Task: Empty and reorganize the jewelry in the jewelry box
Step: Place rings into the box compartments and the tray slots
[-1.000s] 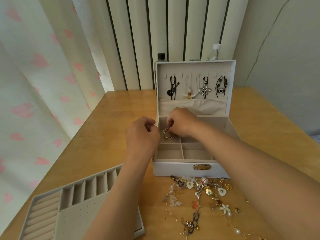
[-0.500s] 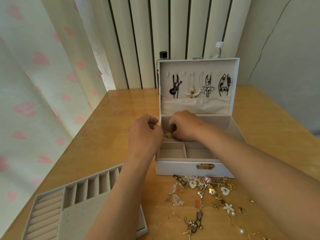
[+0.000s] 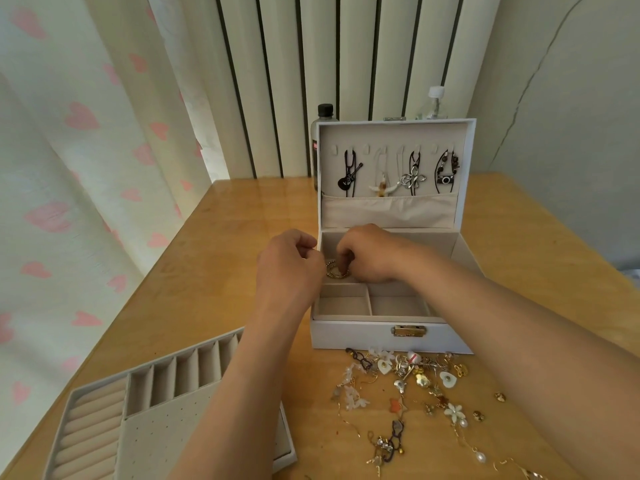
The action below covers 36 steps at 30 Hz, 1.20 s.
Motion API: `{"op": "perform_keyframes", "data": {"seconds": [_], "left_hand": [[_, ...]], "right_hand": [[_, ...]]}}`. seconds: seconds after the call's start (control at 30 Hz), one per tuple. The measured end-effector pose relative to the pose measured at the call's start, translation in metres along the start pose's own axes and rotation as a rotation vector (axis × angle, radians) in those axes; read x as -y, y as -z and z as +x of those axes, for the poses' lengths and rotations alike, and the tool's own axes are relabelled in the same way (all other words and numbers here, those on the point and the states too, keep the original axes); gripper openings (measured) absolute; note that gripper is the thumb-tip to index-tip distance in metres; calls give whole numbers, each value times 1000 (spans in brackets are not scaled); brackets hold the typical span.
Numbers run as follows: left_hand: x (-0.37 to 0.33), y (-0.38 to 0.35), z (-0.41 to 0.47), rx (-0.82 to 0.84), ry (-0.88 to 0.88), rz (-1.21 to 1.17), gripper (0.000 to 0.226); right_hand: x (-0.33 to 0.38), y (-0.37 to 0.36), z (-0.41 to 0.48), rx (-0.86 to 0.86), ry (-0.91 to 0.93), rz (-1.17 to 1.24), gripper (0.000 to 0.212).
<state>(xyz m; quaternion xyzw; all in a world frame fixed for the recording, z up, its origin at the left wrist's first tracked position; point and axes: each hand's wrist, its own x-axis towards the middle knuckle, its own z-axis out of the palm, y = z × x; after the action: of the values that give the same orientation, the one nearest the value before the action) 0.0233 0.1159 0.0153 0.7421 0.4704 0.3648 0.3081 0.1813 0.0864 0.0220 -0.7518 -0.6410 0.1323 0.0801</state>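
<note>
Table: wood, carries everything. Jewelry box: white, open, with its lid standing upright just beyond the fingers of both hands. Four pendants hang inside the lid above a cloth pocket. Tray: lifted out and lying flat on the table, well apart from the fingers, on the near-left, partly under the left forearm. Loose jewelry pile: scattered on the table on the near side of the fingers, just in front of the box's brass clasp. Two bottles stand behind the lid, far side of the fingers. Right hand: reaches into the box's rear left compartment, fingers curled down and pinching a gold bracelet low inside that compartment. Left hand: at the box's left wall, just left of the bracelet, fingers curled inward. Cannot tell whether they grip anything. The front compartments sit just nearer than the fingers.
</note>
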Motion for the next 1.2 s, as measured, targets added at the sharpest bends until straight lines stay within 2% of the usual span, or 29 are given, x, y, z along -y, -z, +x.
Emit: {"op": "perform_keyframes", "data": {"seconds": [0.17,0.27,0.43,0.6,0.7,0.83,0.9,0.97,1.03,1.13,1.2], "left_hand": [[-5,5,-1,5,-67,23,20],[-18,6,-11,41,-197,46,21],[-53,1,-47,249,-422,70,19],[-73,4,-91,553,-504,218,11],[-76,6,-125,720,-496,260,9],[-72,8,-159,832,-485,478,10],[-65,15,-166,864,-419,639,18],[-60,20,-168,910,-361,778,40],[-58,28,-174,982,-310,898,56],[-55,36,-184,1096,-163,924,64],[-50,39,-190,1117,-113,895,63]], "right_hand": [[-4,16,-12,-78,-32,86,30],[-3,29,-30,-101,-51,123,30],[-6,44,-81,-195,-67,124,28],[-13,46,-151,-250,-127,149,31],[-20,38,-195,-173,-209,202,27],[-26,20,-247,-1,-271,182,18],[-25,9,-267,70,-296,181,11],[-24,-3,-276,131,-336,155,6],[-19,-15,-283,149,-364,103,14],[-9,-27,-287,123,-367,76,19],[-6,-31,-289,95,-360,59,17]]}}
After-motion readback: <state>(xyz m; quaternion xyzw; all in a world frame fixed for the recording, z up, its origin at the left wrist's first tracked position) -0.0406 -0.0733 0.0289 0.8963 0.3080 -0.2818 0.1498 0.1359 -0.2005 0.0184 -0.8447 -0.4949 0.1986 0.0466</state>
